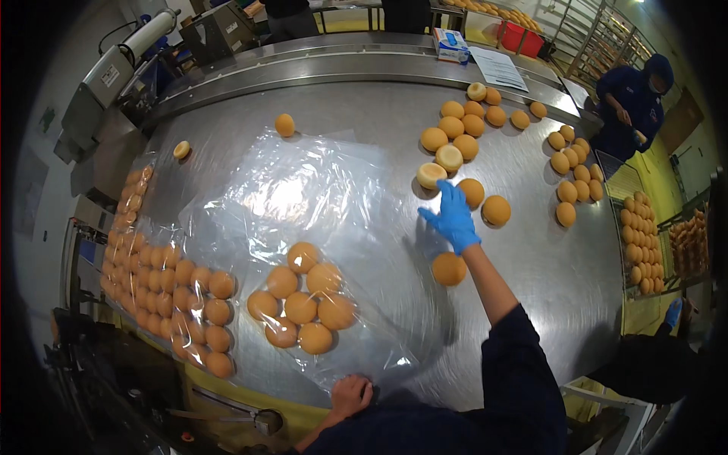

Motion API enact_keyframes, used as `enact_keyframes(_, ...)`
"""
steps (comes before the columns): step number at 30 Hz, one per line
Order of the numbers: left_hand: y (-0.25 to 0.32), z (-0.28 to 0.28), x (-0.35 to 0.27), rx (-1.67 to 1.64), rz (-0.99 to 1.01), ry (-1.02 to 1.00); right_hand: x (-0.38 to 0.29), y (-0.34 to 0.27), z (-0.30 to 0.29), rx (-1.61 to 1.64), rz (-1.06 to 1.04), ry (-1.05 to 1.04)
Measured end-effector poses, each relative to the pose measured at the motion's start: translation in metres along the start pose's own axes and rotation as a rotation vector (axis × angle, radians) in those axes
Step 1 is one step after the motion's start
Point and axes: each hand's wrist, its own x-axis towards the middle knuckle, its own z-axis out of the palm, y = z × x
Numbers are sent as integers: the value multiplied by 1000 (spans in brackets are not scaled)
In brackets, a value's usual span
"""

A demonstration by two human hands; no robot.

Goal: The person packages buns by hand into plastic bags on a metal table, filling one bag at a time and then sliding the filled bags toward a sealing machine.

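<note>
My right hand (454, 219), in a blue glove, reaches over the steel table (392, 256) with its fingers apart, its fingertips at a pale-topped bun (431, 176). Beside it lie browned round buns (496, 210), and one bun (449, 269) rests near the wrist. My bare left hand (351, 394) is curled at the lower edge of a clear plastic bag (378, 347); whether it pinches the film cannot be told. Several buns (301, 307) sit together inside that bag. Beyond them, flat clear plastic bags (307, 182) are spread on the table.
Bagged buns (165, 290) lie in rows at left. Loose buns (571, 159) are scattered at right, near a rack of buns (642, 244). A glove box (451, 45) and paper sheet (498, 69) lie on the back ledge. A co-worker (631, 108) stands at upper right.
</note>
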Motion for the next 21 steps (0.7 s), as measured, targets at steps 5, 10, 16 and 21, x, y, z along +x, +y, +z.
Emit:
enact_keyframes(5, -8, 4, -3, 34, 2, 1, 85, 23, 40, -276, 41, -38)
enact_keyframes(10, -3, 4, -3, 59, -16, 3, 75, 18, 24, -57, 263, -49)
enact_keyframes(16, -1, 2, 0, 36, -8, 24, 44, 27, 19, -365, 273, -34)
enact_keyframes(21, 0, 1, -4, 68, -31, -6, 47, 24, -21, -340, 474, -300)
